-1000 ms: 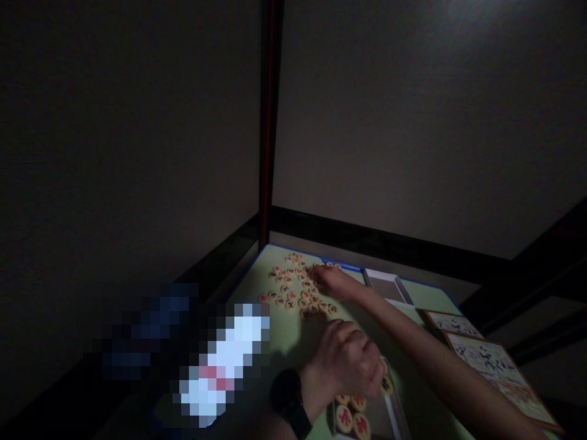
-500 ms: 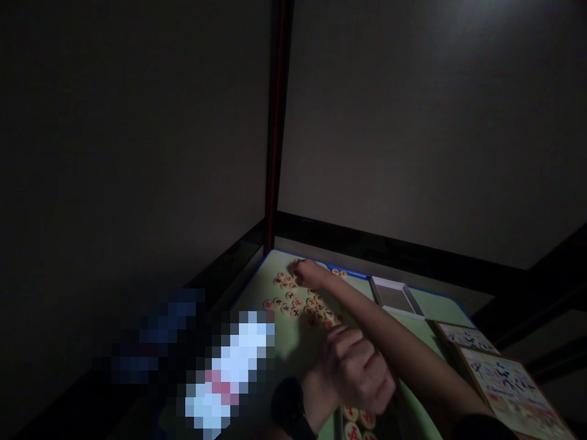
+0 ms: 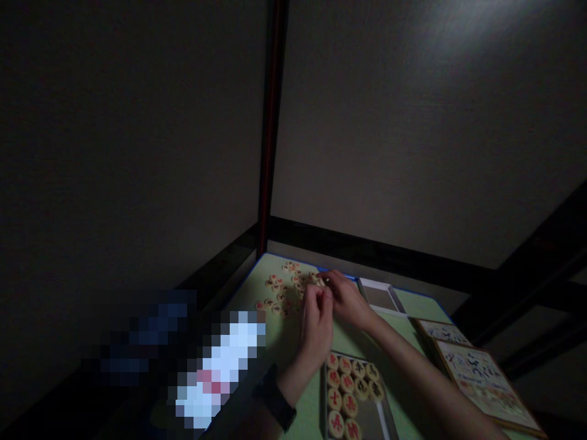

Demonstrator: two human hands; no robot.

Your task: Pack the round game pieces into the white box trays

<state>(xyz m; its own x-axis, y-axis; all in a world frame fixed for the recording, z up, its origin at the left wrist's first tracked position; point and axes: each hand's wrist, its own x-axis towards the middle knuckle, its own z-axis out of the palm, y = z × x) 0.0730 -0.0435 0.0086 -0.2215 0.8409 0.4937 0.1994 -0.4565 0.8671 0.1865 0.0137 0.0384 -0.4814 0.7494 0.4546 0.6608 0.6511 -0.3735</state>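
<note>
My left hand (image 3: 316,324), wearing a dark watch (image 3: 279,400), is closed with its fingertips bunched together over the table; what they hold is hidden. Beside and slightly behind it, my right hand (image 3: 346,299) has its fingers bent together around a pale round xiangqi piece (image 3: 320,282), only partly visible. Loose xiangqi pieces (image 3: 276,282) with red and dark characters lie scattered left of and beyond my hands. Nearer to me, below both hands, a shallow box tray (image 3: 324,397) holds xiangqi pieces (image 3: 347,384) in rows, red ones to the left and dark ones to the right.
A white open box (image 3: 402,304) stands at the table's far side. Two printed box lids or boards (image 3: 488,379) overlap at the right edge. A blurred-out bright object (image 3: 224,366) is at the left. Walls meet behind the green table (image 3: 257,275).
My right hand has drawn back from the far pieces toward me. My left hand has moved forward and left to meet it, uncovering the tray of pieces.
</note>
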